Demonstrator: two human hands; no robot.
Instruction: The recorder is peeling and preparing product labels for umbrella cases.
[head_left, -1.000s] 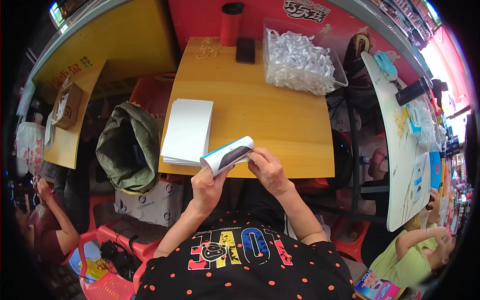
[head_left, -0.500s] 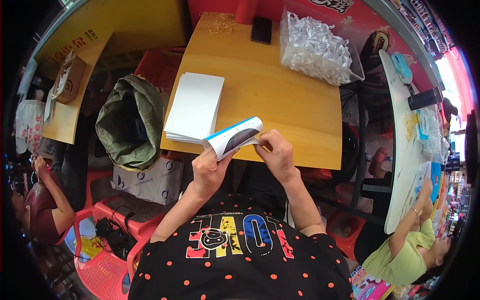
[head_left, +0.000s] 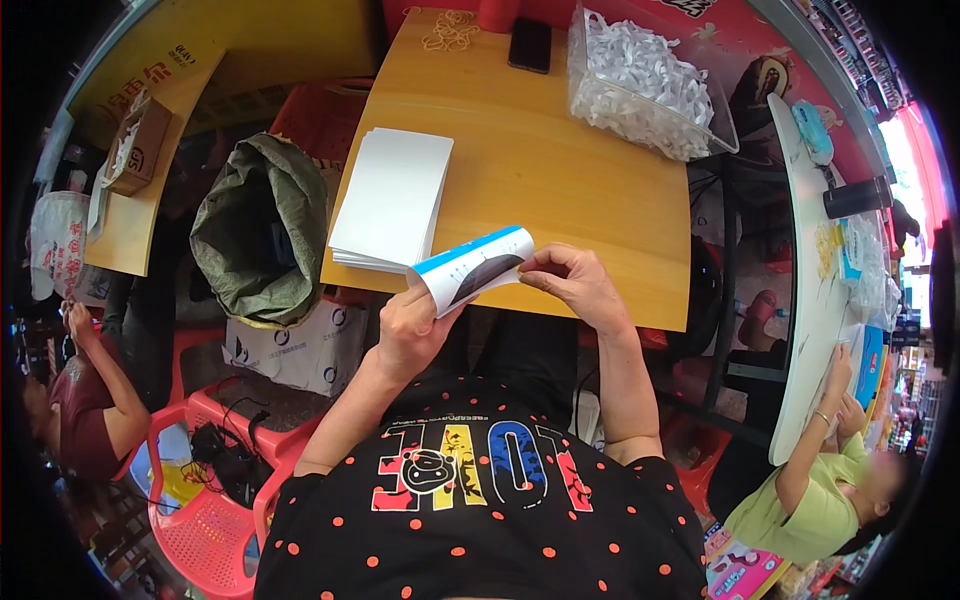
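Observation:
A printed paper sheet, white with a blue band and a dark patch, curls in front of me over the table's near edge. My left hand is closed around its left end, with part of the fingers hidden behind the sheet. At its right end, the thumb and fingers of my right hand pinch the corner. Just beyond the sheet, a stack of white paper lies on the left side of the wooden table.
A clear bin of white strips stands at the table's far right. A phone and rubber bands lie at the back. An open green sack is left of the table, above a red chair. People sit on both sides.
My right hand has shifted slightly right and turned, its fingers now straighter along the sheet's corner. The sheet stays curled in my left hand. The view has moved a little.

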